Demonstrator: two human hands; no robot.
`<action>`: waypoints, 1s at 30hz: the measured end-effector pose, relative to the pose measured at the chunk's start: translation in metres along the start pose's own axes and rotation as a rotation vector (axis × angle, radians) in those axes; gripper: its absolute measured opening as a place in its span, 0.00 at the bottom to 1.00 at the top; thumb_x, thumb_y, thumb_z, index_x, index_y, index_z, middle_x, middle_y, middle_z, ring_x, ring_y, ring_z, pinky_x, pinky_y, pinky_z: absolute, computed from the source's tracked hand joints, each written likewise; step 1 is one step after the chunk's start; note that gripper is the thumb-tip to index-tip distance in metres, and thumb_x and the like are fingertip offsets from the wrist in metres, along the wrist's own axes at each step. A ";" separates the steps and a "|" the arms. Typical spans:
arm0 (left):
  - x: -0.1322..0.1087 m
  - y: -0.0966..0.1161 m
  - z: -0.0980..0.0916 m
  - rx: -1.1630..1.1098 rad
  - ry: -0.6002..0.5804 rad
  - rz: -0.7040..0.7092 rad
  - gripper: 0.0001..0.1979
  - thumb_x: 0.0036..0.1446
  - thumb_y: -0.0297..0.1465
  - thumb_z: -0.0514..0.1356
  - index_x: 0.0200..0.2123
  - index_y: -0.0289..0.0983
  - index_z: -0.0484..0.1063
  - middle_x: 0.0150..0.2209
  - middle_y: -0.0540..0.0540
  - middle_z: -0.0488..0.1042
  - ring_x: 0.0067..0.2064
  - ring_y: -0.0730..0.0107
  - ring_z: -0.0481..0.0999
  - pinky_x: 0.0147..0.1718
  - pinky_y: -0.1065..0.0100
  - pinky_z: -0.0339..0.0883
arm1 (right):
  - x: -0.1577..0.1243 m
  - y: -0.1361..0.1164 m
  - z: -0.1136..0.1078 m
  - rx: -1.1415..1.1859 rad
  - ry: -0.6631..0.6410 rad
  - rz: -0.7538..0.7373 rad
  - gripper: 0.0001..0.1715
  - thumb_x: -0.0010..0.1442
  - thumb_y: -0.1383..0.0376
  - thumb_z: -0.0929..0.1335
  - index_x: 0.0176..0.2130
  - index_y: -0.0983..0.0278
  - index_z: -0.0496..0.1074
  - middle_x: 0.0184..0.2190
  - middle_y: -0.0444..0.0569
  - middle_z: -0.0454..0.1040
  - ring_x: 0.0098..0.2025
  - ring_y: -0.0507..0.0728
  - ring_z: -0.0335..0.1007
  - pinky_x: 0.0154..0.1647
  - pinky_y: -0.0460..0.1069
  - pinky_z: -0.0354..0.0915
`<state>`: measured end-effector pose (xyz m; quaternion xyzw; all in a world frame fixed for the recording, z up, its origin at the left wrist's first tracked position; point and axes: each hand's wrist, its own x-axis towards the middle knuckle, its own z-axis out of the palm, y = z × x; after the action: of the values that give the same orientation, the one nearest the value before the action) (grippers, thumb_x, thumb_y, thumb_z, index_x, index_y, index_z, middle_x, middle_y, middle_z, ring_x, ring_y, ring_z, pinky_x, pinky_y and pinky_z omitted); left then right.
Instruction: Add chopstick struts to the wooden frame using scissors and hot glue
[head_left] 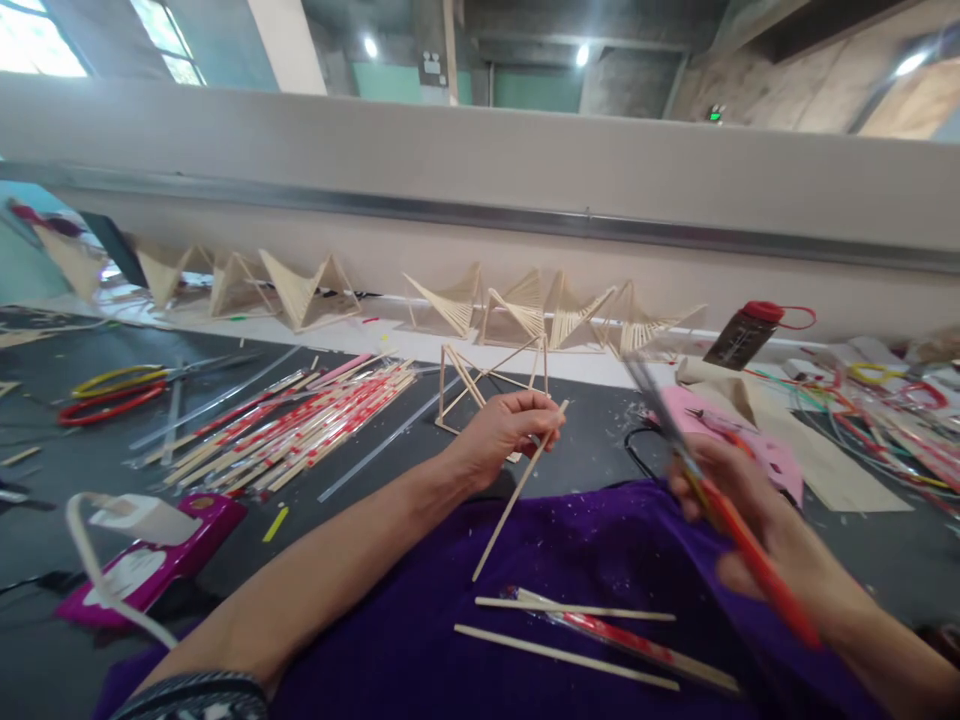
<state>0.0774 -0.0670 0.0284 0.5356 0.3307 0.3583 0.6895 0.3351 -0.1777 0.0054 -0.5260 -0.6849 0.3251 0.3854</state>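
Note:
Pinched near its upper end in my left hand (517, 435) is a thin wooden chopstick (510, 510), slanting down to the left over purple cloth (375, 620). My right hand (757, 510) is wrapped round scissors (720, 500) with a red handle, blurred by motion, their blades pointing up and left. Below the hands, two loose chopsticks (570, 657) lie on the cloth, with a wrapped pair (637, 640) in red and clear film partly under the upper one. Just behind my left hand stands a small wooden stick frame (491, 375).
Several finished-looking twisted stick models (304, 290) line the wall. Wrapped chopsticks (300, 430) are piled left of centre. Other scissors (120, 390), a purple power strip (150, 565) with a white plug, a pink glue gun (765, 445)-coloured sheet area and a dark bottle (744, 335) surround the workspace.

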 end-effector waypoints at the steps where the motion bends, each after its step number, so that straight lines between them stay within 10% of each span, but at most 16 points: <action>1: -0.001 0.001 -0.001 0.001 0.022 0.020 0.08 0.44 0.32 0.64 0.26 0.34 0.69 0.22 0.52 0.70 0.23 0.78 0.68 0.23 0.74 0.56 | 0.007 -0.008 0.010 0.027 -0.043 0.037 0.46 0.41 0.71 0.68 0.57 0.52 0.52 0.43 0.46 0.66 0.39 0.55 0.66 0.41 0.49 0.66; 13: 0.007 -0.012 -0.005 0.131 0.096 0.024 0.04 0.46 0.29 0.62 0.26 0.35 0.71 0.21 0.53 0.69 0.23 0.79 0.66 0.24 0.74 0.56 | 0.019 0.010 0.046 0.151 -0.267 0.167 0.44 0.43 0.73 0.68 0.55 0.54 0.49 0.36 0.40 0.61 0.32 0.49 0.59 0.31 0.44 0.60; 30: 0.006 -0.012 -0.005 0.212 0.037 -0.075 0.04 0.44 0.29 0.64 0.25 0.34 0.73 0.21 0.52 0.71 0.23 0.77 0.68 0.24 0.74 0.57 | 0.018 0.008 0.048 -0.030 -0.230 0.102 0.45 0.42 0.70 0.70 0.55 0.57 0.51 0.32 0.38 0.63 0.27 0.48 0.57 0.27 0.44 0.59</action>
<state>0.0783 -0.0614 0.0150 0.5861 0.3992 0.3053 0.6355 0.2949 -0.1601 -0.0218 -0.5250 -0.7019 0.3921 0.2792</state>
